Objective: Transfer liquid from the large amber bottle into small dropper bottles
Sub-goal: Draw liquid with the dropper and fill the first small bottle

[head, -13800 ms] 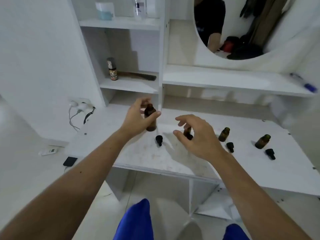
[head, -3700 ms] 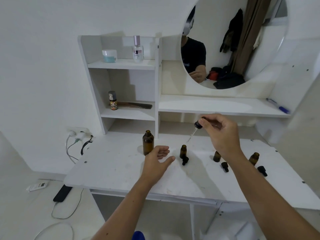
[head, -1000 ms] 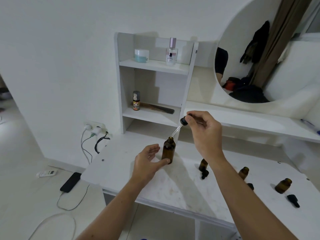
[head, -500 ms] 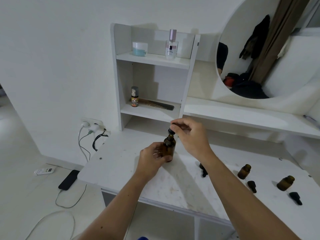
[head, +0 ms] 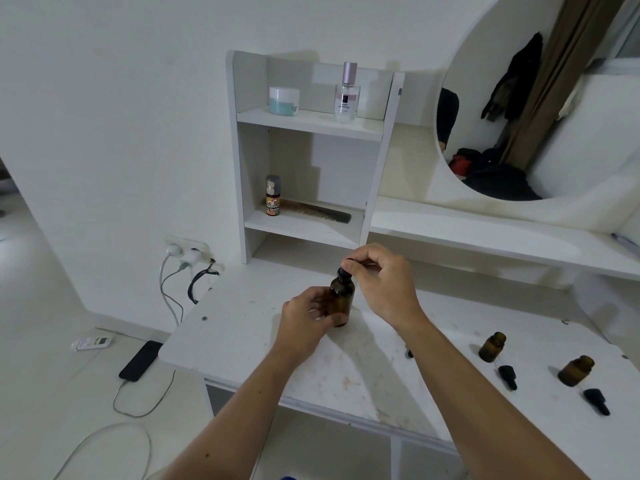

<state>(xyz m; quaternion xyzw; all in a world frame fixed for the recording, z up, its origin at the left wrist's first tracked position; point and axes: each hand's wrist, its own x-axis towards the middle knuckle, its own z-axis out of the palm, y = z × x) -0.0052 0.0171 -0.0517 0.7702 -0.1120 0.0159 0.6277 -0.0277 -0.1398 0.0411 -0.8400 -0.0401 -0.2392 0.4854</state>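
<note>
Head view: large amber glass bottle [head: 342, 299], round-bodied w/ narrow neck, is standing upright on white dressing table [head: 242, 327], toward its left-centre, well in from near edge. Left hand [head: 308, 323] is wrapping its fingers round bottle's lower body. Right hand [head: 377, 282] is pinching black rubber dropper cap [head: 345, 270] at bottle's mouth w/ thumb + fingertips; can't tell if cap is seated or just resting there.

Tabletop is looking matte, scuffed, w/ faint reddish stains near front edge. Open room is lying left of bottle up to table's left edge, and between right forearm and small bottles.

2 small amber dropper bottles are showing at right, both uncapped: one nearer centre [head: 491, 347], one further right [head: 576, 370]. 2 black dropper caps lying on their sides: one [head: 507, 376] just near-side of first bottle, one [head: 596, 401] just near-side of second. Small dark bit [head: 410, 353] is peeking out beside right forearm; can't tell what.

Shelf unit [head: 311, 126] behind: jar [head: 284, 100] and clear spray bottle [head: 347, 93] on top shelf; small labelled bottle [head: 273, 195] and comb [head: 311, 210] below. Round mirror [head: 519, 98] far right. Phone [head: 141, 360] w/ cable on floor, left.
</note>
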